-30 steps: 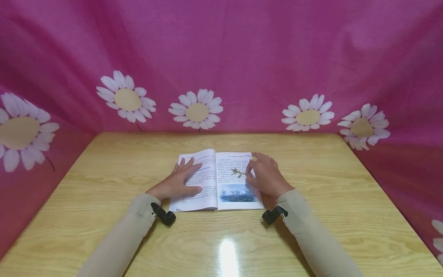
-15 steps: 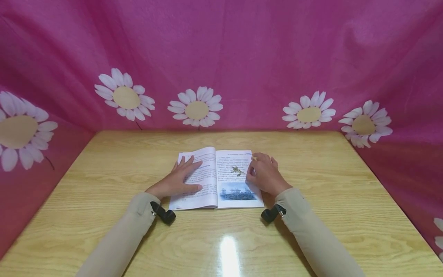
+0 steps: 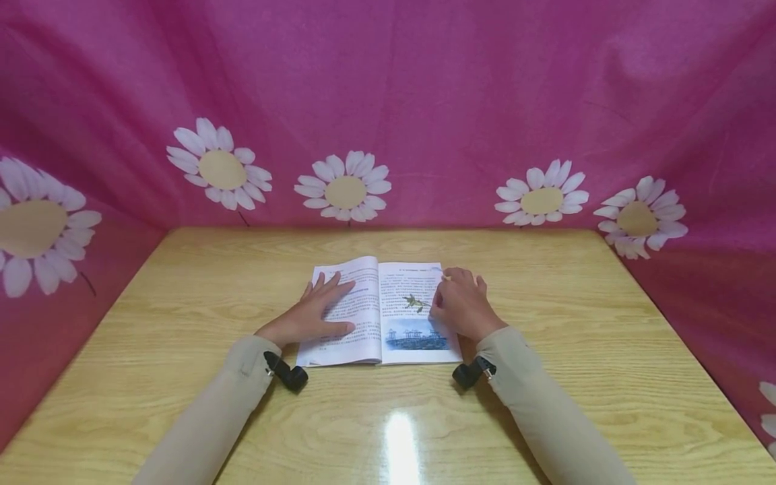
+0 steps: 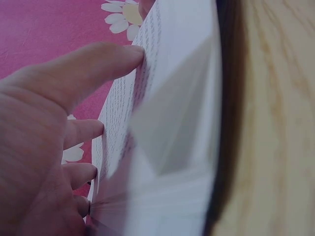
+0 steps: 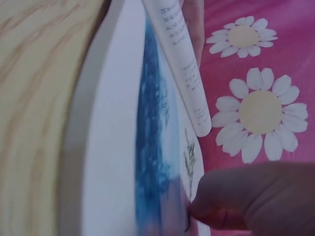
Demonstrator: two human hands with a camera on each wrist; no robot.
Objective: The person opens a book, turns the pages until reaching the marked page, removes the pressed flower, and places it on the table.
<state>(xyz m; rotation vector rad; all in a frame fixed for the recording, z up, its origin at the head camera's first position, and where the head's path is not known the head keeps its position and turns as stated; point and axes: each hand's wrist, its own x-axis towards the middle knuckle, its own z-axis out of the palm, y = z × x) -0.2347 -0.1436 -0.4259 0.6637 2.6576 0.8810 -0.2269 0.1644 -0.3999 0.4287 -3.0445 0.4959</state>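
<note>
An open book (image 3: 360, 351) lies on the wooden table, its pages printed with small text. With fingers spread, my left hand (image 3: 308, 318) rests flat on the left page; the left wrist view shows its thumb (image 4: 106, 64) along the paper. My right hand (image 3: 465, 304) pinches the stem of a small green sprig (image 3: 414, 303) over the right page, just above a blue printed picture (image 3: 417, 335). The sprig's leaves point toward the spine. In the right wrist view the thumb (image 5: 231, 189) is at the stem's lower end, and the other fingers are mostly hidden.
The wooden table (image 3: 242, 417) surrounds the book. Behind it hangs a magenta curtain (image 3: 436, 101) with large white daisies. A folded page corner (image 4: 172, 118) shows in the left wrist view. Small black cameras are strapped at both wrists.
My right hand, with the sprig, has shifted slightly left across the page. The left hand stays in place. The head view has tilted a little.
</note>
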